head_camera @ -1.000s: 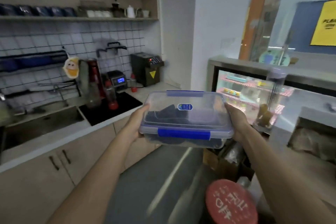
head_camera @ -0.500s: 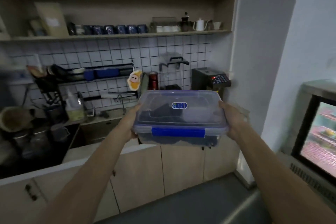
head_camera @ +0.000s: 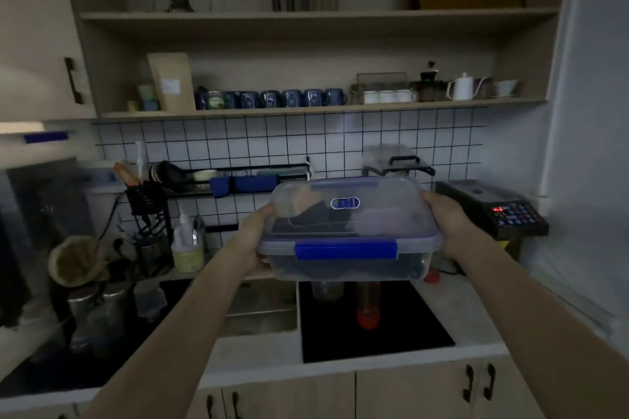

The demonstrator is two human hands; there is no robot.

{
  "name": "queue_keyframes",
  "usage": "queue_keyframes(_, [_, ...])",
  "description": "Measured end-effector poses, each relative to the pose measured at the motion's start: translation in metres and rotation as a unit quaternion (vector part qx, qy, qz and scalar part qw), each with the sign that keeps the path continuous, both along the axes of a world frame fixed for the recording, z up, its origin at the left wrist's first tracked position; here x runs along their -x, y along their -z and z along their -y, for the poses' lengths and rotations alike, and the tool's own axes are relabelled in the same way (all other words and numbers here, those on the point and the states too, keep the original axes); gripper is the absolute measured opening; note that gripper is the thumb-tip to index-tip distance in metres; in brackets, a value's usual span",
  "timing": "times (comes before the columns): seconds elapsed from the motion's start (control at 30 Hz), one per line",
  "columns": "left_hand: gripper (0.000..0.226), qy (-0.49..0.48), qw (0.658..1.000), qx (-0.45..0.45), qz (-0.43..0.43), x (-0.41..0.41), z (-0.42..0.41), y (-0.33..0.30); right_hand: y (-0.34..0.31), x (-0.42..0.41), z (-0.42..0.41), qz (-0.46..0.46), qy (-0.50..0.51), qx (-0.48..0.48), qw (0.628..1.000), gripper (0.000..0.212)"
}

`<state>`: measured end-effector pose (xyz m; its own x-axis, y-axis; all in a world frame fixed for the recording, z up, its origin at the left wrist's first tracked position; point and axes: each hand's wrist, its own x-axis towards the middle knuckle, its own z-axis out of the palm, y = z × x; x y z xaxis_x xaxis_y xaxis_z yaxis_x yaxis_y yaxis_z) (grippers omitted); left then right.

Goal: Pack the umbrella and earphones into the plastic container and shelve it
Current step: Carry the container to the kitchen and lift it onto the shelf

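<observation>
I hold a clear plastic container [head_camera: 381, 224] with a lid and blue clips level in front of me, above the counter. My left hand [head_camera: 253, 241] grips its left end and my right hand [head_camera: 446, 224] grips its right end. A dark folded umbrella [head_camera: 306, 218] shows through the lid and walls. The earphones cannot be made out inside. Open wooden shelves hang above: the lower shelf [head_camera: 306, 109] carries mugs and jars, the upper shelf [head_camera: 306, 15] holds few things.
Below the container lie a sink [head_camera: 262, 313] and a black mat [head_camera: 401, 333] with bottles. A dish rack [head_camera: 204, 180], soap bottles [head_camera: 187, 248] and jars crowd the left counter. A black machine [head_camera: 493, 207] stands at the right, near a wall.
My view has swung left from the display fridge to face the sink wall and shelves. The container stays gripped in both hands and has come closer to the counter.
</observation>
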<state>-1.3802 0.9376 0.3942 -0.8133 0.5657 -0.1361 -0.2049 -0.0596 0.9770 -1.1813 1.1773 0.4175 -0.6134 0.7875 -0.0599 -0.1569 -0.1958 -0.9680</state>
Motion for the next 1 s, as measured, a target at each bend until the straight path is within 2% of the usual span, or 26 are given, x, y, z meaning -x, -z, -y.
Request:
queue_keyframes(0.07, [0.033,-0.017,1.000,0.016,-0.009,0.033,-0.015,-0.013,-0.010,0.035,-0.022,-0.005,-0.001,-0.015,1.000,0.033])
queue_keyframes(0.13, [0.035,-0.020,1.000,0.020,-0.008,0.063,-0.029,-0.027,-0.019,0.066,-0.040,-0.005,-0.002,-0.021,1.000,0.037])
queue_keyframes(0.4, [0.053,-0.008,1.000,0.007,-0.017,0.165,-0.081,-0.070,-0.061,0.167,-0.101,-0.044,-0.047,-0.019,0.998,0.020])
queue_keyframes(0.57, [0.059,-0.012,1.000,-0.003,-0.016,0.214,-0.111,-0.100,-0.101,0.219,-0.129,-0.031,-0.050,-0.045,0.997,0.022])
queue_keyframes(0.73, [0.051,-0.026,0.998,-0.002,-0.051,0.257,-0.148,-0.143,-0.140,0.262,-0.165,-0.036,-0.073,-0.065,0.995,0.023])
queue_keyframes(0.83, [0.055,-0.037,0.997,0.009,-0.062,0.284,-0.173,-0.171,-0.168,0.289,-0.194,-0.004,-0.075,-0.077,0.994,0.034])
queue_keyframes(1.0, [0.054,-0.045,0.996,0.027,-0.066,0.317,-0.204,-0.212,-0.211,0.323,-0.229,0.028,-0.104,-0.090,0.990,0.025])
